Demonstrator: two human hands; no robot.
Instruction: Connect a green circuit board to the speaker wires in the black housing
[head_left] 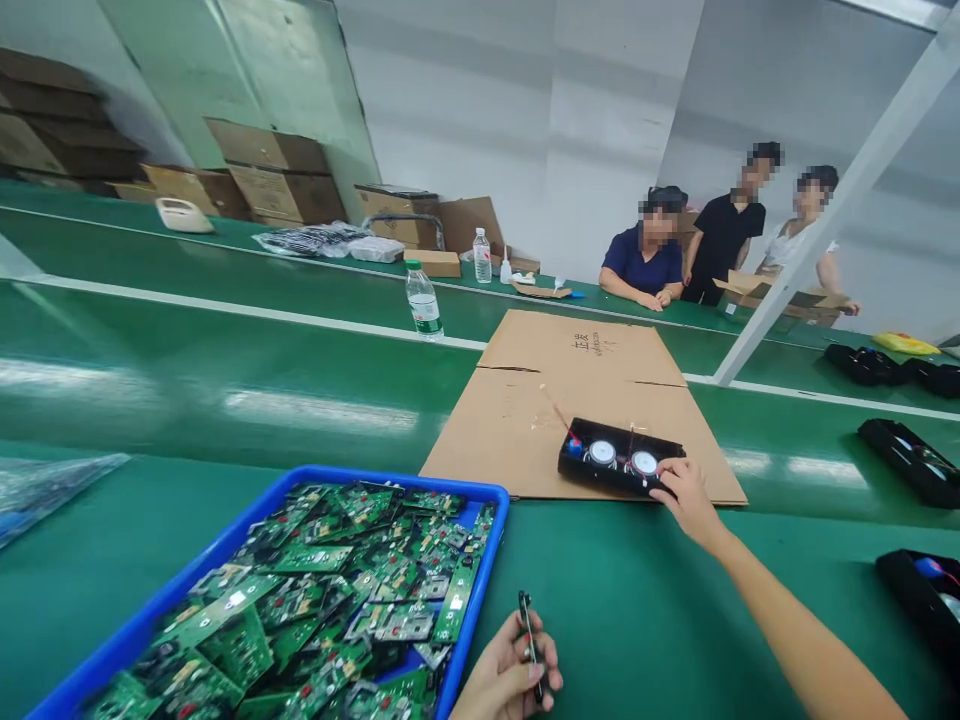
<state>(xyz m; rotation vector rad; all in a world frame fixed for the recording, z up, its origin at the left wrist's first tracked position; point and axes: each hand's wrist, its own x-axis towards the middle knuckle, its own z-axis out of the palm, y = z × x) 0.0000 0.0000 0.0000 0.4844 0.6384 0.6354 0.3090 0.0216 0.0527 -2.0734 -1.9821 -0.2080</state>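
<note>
My right hand (686, 498) is stretched out, fingers curled onto the near right end of the black speaker housing (616, 462), which lies on the cardboard sheet (525, 400) toward the far side of the desk (637, 600). I judge it light and rigid, a plastic shell, but the two round drivers face up and thin wires trail off, so I'd grip the long edges, not the cones. My left hand (510, 678), at the near edge by the blue tray (480, 590) of circuit boards (337, 590), pinches a slim dark tool (530, 640).
</note>
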